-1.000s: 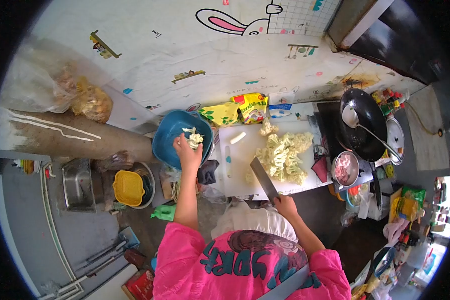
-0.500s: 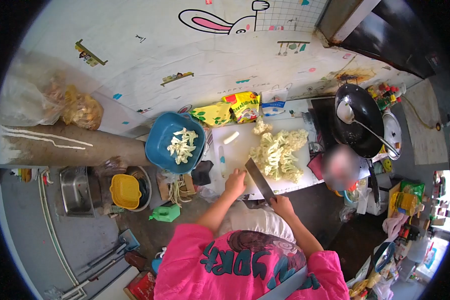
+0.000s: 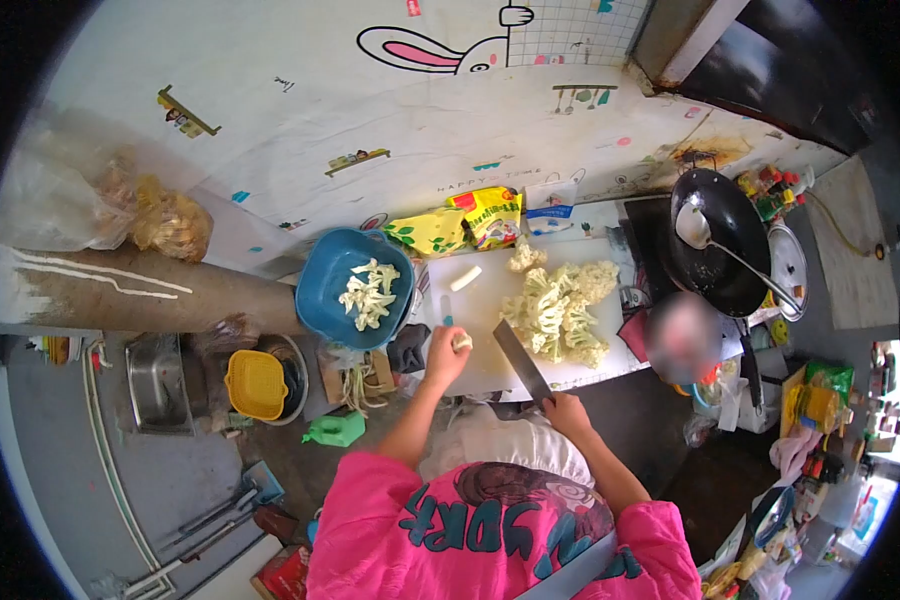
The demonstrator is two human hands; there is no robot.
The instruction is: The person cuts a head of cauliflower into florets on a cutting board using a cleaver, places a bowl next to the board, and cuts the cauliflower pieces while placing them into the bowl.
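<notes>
My left hand [image 3: 444, 357] is closed around a small cauliflower piece [image 3: 461, 342], held above the left edge of the white cutting board [image 3: 480, 318]. In my right hand [image 3: 566, 410] is the handle of a cleaver [image 3: 522, 361], its blade slanting up and left over the board's front part. A pile of cauliflower [image 3: 555, 310] lies on the right of the board, just beyond the blade. One pale stem piece [image 3: 465, 278] rests alone near the board's back left. Cut florets [image 3: 368, 294] sit in the blue basin [image 3: 310, 318] left of the board.
Yellow seasoning bags [image 3: 493, 217] stand against the wall behind the board. To the right, a black wok [image 3: 735, 270] holds a ladle [image 3: 694, 226]. A yellow basket [image 3: 255, 384] and a metal sink [image 3: 156, 385] are at the lower left.
My left hand has moved left, away from the cleaver and towards the blue basin, with the cauliflower piece now showing in it. My right hand and the cleaver have barely moved.
</notes>
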